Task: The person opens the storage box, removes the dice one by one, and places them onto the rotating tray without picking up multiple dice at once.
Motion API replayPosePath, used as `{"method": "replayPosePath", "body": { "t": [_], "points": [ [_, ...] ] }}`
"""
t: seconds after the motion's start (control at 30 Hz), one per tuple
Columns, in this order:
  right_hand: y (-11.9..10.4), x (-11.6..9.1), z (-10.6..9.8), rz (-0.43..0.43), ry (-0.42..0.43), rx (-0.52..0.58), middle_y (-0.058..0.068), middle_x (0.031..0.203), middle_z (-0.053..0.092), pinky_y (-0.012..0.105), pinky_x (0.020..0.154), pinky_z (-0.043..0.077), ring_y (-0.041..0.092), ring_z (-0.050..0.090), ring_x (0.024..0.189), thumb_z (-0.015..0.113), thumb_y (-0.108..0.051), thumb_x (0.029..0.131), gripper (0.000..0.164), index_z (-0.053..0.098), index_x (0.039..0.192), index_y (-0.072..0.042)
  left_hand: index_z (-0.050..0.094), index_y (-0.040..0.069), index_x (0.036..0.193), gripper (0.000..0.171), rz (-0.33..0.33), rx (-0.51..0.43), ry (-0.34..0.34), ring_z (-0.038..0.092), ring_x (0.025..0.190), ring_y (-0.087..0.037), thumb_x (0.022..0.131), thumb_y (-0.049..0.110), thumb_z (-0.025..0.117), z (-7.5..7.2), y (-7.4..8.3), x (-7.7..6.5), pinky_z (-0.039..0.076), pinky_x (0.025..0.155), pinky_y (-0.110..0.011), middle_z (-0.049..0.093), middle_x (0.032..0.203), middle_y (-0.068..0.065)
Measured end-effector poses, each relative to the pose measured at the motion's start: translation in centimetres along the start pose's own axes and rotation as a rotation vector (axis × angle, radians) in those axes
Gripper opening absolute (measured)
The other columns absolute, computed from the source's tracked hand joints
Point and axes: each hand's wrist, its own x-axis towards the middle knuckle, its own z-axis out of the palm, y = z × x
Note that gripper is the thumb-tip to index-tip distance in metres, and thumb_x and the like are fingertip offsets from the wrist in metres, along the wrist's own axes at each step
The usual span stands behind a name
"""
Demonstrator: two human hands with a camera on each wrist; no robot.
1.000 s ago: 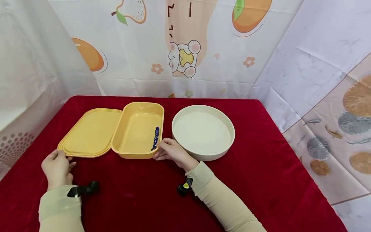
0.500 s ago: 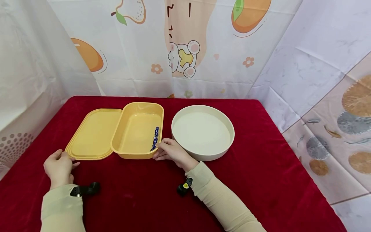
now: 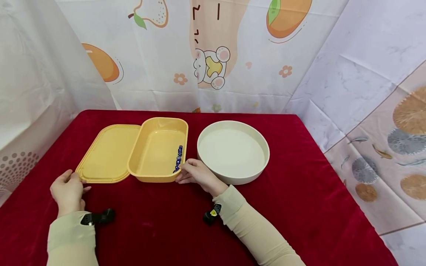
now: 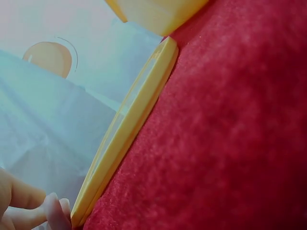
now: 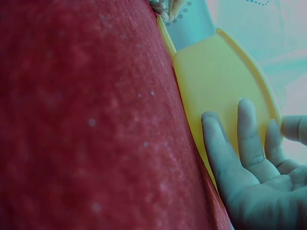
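Note:
In the head view, a yellow rectangular container [image 3: 156,155] with rounded corners stands on the red cloth. Several dark blue dice [image 3: 178,159] lie in a line along the inside of its right wall. My right hand [image 3: 199,175] holds its near right corner, thumb side at the rim, and in the right wrist view the fingers [image 5: 247,122] lie against the outer wall. A flat yellow lid [image 3: 108,153] lies directly left of the container. My left hand [image 3: 68,192] pinches the lid's near left corner; the left wrist view shows its fingertips [image 4: 60,211] at the lid's end.
A round cream tray [image 3: 233,151] with a low rim stands right of the container, just beyond my right hand. Red cloth [image 3: 149,225] covers the table. White printed curtains [image 3: 149,66] hang behind and at the sides.
Over the first half second, the lid's near left corner came down and slid right, my left hand moving slightly right with it. The container, dice and right hand stay put.

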Motion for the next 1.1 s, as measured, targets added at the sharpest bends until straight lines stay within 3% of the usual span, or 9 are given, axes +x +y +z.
{"method": "replayPosePath", "body": {
  "t": [0.3,0.5,0.63,0.9,1.1],
  "points": [
    [-0.2,-0.1,0.0,0.001,0.001,-0.009,0.018,0.088,0.073,0.038,0.083,0.06,0.014,0.07,0.076,0.053,-0.022,0.101,0.021,0.059,0.096,-0.002,0.047,0.014,0.146,0.047,0.06,-0.121,0.028,0.053,0.053,0.0,0.099,0.016,0.052,0.6,0.7,-0.8,0.046,0.04,-0.016,0.049,0.099,0.007],
    [-0.3,-0.1,-0.1,0.021,0.014,-0.027,0.007,0.081,0.072,0.037,0.082,0.06,0.013,0.069,0.075,0.053,-0.022,0.102,0.022,0.06,0.1,-0.001,0.068,0.021,0.108,0.014,0.079,-0.211,-0.011,0.059,0.057,-0.004,0.099,0.018,0.058,1.3,1.4,-1.7,0.048,0.042,-0.018,0.059,0.096,0.008],
    [-0.4,-0.2,-0.1,0.028,0.025,-0.046,0.006,0.079,0.071,0.036,0.08,0.06,0.014,0.069,0.073,0.055,-0.022,0.101,0.021,0.06,0.099,-0.002,0.07,0.022,0.096,0.01,0.101,-0.238,-0.052,0.06,0.059,-0.006,0.098,0.018,0.061,1.8,1.8,-2.3,0.05,0.044,-0.019,0.063,0.09,0.007],
    [-0.8,-0.5,-0.2,0.053,0.026,-0.13,0.008,0.079,0.071,0.035,0.076,0.061,0.012,0.068,0.07,0.057,-0.022,0.1,0.019,0.059,0.095,-0.004,0.07,0.025,0.098,0.007,0.135,-0.133,-0.154,0.062,0.066,-0.006,0.096,0.027,0.064,3.1,2.5,-3.7,0.052,0.05,-0.018,0.066,0.087,0.011],
    [-1.2,-0.7,-0.2,0.045,0.026,-0.175,0.014,0.083,0.072,0.035,0.074,0.061,0.012,0.068,0.07,0.058,-0.021,0.1,0.019,0.061,0.096,-0.003,0.071,0.027,0.095,0.009,0.197,-0.054,-0.22,0.063,0.067,-0.004,0.098,0.026,0.062,4.3,2.7,-4.5,0.052,0.051,-0.018,0.067,0.084,0.013]
  ]
}}
